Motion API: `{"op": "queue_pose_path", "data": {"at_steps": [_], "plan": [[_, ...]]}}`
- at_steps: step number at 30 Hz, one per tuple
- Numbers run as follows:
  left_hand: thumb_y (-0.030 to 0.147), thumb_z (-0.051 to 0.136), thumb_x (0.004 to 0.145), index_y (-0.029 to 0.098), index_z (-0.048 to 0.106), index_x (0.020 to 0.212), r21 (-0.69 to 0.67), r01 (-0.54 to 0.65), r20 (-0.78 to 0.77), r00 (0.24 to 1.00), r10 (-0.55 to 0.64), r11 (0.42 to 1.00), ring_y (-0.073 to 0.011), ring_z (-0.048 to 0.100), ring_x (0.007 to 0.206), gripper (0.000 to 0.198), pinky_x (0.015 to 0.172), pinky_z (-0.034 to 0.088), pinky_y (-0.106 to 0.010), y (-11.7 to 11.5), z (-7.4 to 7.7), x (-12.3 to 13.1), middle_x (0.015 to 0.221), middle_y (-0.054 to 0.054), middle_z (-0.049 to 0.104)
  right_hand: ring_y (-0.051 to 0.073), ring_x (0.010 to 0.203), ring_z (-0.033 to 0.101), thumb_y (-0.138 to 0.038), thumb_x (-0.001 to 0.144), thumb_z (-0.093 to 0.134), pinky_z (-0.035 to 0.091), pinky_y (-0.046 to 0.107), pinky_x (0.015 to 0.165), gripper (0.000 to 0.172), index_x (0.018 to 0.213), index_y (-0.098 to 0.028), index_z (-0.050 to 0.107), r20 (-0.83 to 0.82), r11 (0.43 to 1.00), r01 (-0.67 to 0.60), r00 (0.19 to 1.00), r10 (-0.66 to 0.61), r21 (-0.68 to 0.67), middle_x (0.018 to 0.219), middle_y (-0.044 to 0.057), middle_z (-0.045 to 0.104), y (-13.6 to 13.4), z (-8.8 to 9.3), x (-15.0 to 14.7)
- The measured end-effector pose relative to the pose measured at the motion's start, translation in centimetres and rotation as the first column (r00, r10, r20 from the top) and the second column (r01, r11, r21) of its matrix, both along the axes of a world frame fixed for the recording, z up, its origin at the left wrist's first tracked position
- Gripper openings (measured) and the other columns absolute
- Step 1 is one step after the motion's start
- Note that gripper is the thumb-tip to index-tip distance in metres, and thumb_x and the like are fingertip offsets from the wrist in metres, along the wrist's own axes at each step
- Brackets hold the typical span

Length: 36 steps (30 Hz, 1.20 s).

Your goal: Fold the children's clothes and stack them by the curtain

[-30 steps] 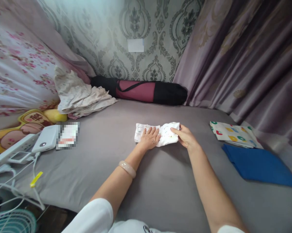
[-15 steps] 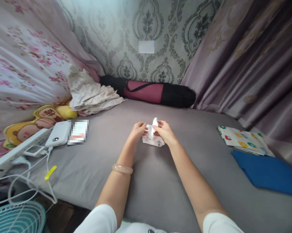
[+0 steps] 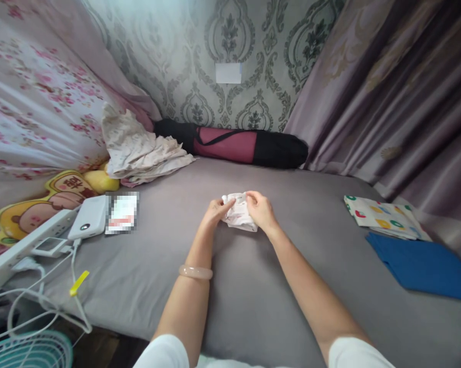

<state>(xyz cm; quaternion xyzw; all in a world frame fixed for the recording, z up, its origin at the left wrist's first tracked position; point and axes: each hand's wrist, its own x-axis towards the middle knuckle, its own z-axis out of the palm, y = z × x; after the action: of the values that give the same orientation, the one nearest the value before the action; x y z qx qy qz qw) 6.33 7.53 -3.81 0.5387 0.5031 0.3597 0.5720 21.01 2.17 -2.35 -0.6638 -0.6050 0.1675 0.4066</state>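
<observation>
A small white folded cloth (image 3: pixel 241 213) with faint dark marks lies between my hands, low over the grey bed sheet (image 3: pixel 169 245). My left hand (image 3: pixel 217 210) grips its left edge, the thumb laid across the top and the other fingers mostly hidden. At the upper right edge, my right hand (image 3: pixel 259 208) pinches the fabric between thumb and fingers. I cannot tell whether the cloth's underside rests on the sheet. A pale bangle (image 3: pixel 195 272) circles my left forearm.
To the left are a white power bank (image 3: pixel 88 217), a blurred-out packet (image 3: pixel 123 213), a power strip (image 3: pixel 30 250) and cables. Rumpled fabric (image 3: pixel 138 148) and a long black-and-maroon bag (image 3: pixel 226 144) lie at the back. Patterned cloth (image 3: pixel 383 217) and blue cloth (image 3: pixel 422 266) are at right.
The raised white fold in my right hand has come down, and the cloth is flatter. My left hand has closed on its left edge. The view has shifted slightly.
</observation>
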Motion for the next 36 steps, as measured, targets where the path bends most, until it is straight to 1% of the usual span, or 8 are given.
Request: {"op": "queue_pose_path", "data": {"at_steps": [3,7,13,17,21,27,31,36], "plan": [[0.017,0.069,0.065,0.011,0.064,0.071,0.047,0.024,0.062,0.998,-0.027,0.999,-0.0081,0.047,0.051,0.010,0.048,0.035,-0.018,-0.2,0.0,0.3,0.056,0.003,0.055,0.024,0.134,0.043,-0.015,0.075,0.053,0.034,0.041,0.112,0.063,0.138,-0.015,0.048,0.202,0.985,-0.169,0.964,0.173,-0.035,0.144,0.014,0.048,-2.2,-0.1,1.6],[0.013,0.064,0.062,0.012,0.064,0.076,0.136,-0.007,0.112,0.994,-0.008,0.991,-0.0092,0.051,0.056,0.015,0.052,0.038,-0.018,0.0,-0.3,0.8,0.063,0.003,0.059,0.028,0.146,0.020,-0.016,0.073,0.056,0.020,0.051,0.117,0.079,0.149,-0.014,0.033,0.369,0.960,-0.248,0.886,0.279,-0.131,0.156,0.016,0.027,-4.1,-1.7,1.8],[0.018,0.064,0.065,0.011,0.061,0.083,0.063,-0.008,0.116,0.993,0.001,0.998,-0.0102,0.053,0.055,0.019,0.053,0.040,-0.019,-0.4,-0.4,1.6,0.066,0.000,0.060,0.022,0.144,0.026,0.000,0.078,0.037,0.028,0.044,0.116,0.064,0.141,-0.009,0.045,0.443,0.980,-0.195,0.882,0.159,0.036,0.150,0.017,0.039,-4.2,-3.6,2.1],[0.015,0.063,0.067,0.011,0.059,0.098,0.061,0.012,-0.042,0.999,-0.009,0.998,-0.0132,0.058,0.061,0.032,0.058,0.043,-0.022,-0.5,-0.9,2.4,0.074,-0.003,0.064,0.022,0.145,0.022,0.002,0.081,0.031,0.030,0.043,0.115,0.062,0.140,-0.008,0.047,0.503,0.988,-0.157,0.854,0.134,0.004,0.153,0.018,0.034,-5.2,-3.6,2.2],[0.015,0.063,0.069,0.013,0.051,0.118,0.206,-0.021,-0.328,0.941,0.089,0.978,-0.0184,0.062,0.078,0.051,0.072,0.047,-0.027,-1.0,-1.0,2.7,0.090,-0.008,0.066,0.026,0.146,0.020,-0.004,0.081,0.039,0.023,0.042,0.117,0.061,0.142,-0.003,0.043,0.587,0.978,-0.156,0.782,0.209,-0.141,0.154,0.020,0.032,-6.0,-2.3,2.0],[0.015,0.057,0.076,0.016,0.054,0.118,0.420,0.139,-0.541,0.831,0.125,0.897,-0.0236,0.059,0.102,0.042,0.088,0.045,-0.032,-1.8,-0.6,2.3,0.108,-0.012,0.063,0.027,0.142,0.029,-0.030,0.091,0.044,0.018,0.049,0.116,0.047,0.134,-0.012,0.054,0.521,0.932,-0.165,0.791,0.320,-0.322,0.148,0.015,0.044,-5.3,1.4,1.5],[0.023,0.060,0.078,0.012,0.056,0.120,0.332,0.139,-0.522,0.851,0.058,0.933,-0.0230,0.061,0.095,0.043,0.083,0.045,-0.031,-0.9,-0.7,1.8,0.105,-0.013,0.064,0.022,0.144,0.026,-0.031,0.099,0.026,0.015,0.044,0.117,0.049,0.137,-0.014,0.051,0.494,0.960,-0.153,0.832,0.253,-0.235,0.151,0.011,0.041,-3.7,2.6,0.5],[0.027,0.061,0.080,0.011,0.058,0.118,0.265,0.010,-0.433,0.894,0.110,0.964,-0.0197,0.063,0.090,0.041,0.078,0.045,-0.027,0.0,-0.5,1.2,0.100,-0.012,0.066,0.025,0.146,0.019,-0.034,0.100,0.023,0.009,0.044,0.118,0.055,0.146,-0.007,0.038,0.536,0.956,-0.141,0.803,0.262,-0.256,0.156,0.014,0.031,-1.3,1.2,-0.3]]}}
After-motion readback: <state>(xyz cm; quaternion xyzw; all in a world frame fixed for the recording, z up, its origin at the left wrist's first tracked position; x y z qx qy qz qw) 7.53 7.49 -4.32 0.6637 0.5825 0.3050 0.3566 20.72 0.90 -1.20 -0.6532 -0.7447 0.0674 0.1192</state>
